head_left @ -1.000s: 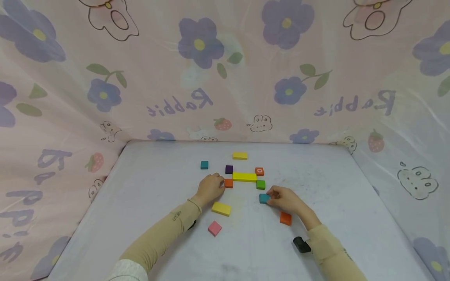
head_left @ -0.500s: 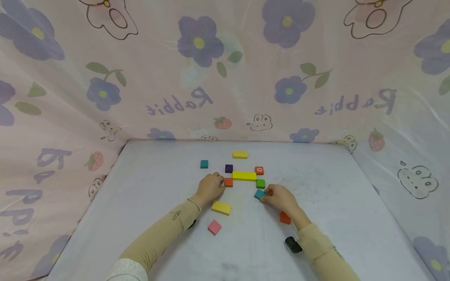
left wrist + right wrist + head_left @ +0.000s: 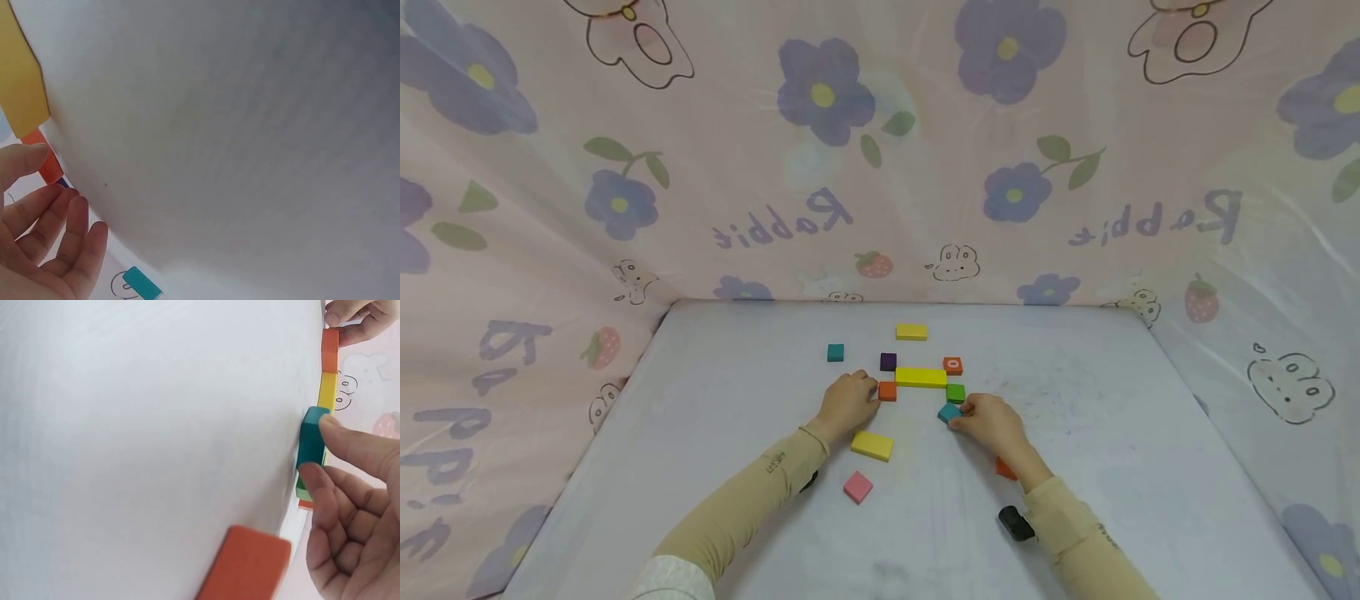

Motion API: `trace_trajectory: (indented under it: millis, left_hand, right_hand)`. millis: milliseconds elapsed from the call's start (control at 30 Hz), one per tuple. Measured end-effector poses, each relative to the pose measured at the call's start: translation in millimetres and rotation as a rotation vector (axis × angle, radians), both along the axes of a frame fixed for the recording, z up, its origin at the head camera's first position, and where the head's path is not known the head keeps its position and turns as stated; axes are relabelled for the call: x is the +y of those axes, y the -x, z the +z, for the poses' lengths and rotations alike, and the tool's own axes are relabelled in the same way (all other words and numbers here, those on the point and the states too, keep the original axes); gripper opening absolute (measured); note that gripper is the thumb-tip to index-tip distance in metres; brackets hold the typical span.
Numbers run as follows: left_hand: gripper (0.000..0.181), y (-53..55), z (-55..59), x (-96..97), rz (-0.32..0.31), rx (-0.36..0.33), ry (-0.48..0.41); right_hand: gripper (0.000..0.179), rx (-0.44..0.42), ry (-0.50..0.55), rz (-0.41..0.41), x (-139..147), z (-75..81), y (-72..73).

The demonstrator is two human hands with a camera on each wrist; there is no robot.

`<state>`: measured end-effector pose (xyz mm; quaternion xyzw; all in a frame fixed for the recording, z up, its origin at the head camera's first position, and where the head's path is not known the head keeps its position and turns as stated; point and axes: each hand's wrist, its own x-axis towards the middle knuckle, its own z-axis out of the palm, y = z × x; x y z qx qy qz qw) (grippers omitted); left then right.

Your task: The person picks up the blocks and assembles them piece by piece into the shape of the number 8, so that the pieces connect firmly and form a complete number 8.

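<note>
My right hand [image 3: 994, 423] pinches a teal block [image 3: 950, 413] between thumb and index finger, just in front of the green block [image 3: 955, 392]. In the right wrist view that teal block [image 3: 312, 437] sits turned on the tabletop. My left hand [image 3: 848, 402] holds an orange block [image 3: 887, 392] at its left side, thumb and index finger at its two ends in the left wrist view. A long yellow block [image 3: 921, 377] lies between the orange and green blocks. Behind its ends are a purple block [image 3: 888, 362] and an orange block with a pale ring [image 3: 952, 366].
Another yellow block [image 3: 912, 332] lies at the back, with a small teal block [image 3: 836, 352] to its left. Nearer are a yellow block [image 3: 872, 446] and a pink block [image 3: 858, 487]. The right forearm partly hides an orange block [image 3: 1006, 468]. Patterned cloth [image 3: 880, 167] encloses the white tabletop [image 3: 737, 358].
My right hand has moved left and slightly away from me with the teal block, which has turned at an angle and come nearer the green block. My left hand stays in place.
</note>
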<state>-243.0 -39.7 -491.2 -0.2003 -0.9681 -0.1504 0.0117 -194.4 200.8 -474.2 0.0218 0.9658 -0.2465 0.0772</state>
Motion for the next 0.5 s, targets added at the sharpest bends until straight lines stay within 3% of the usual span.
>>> trace_trajectory:
  millis: [500]
  left_hand:
    - [0.030, 0.7, -2.6, -0.8, 0.003, 0.002, 0.009]
  right_hand:
    - [0.032, -0.016, -0.017, -0.054, -8.1, 0.4, 0.9]
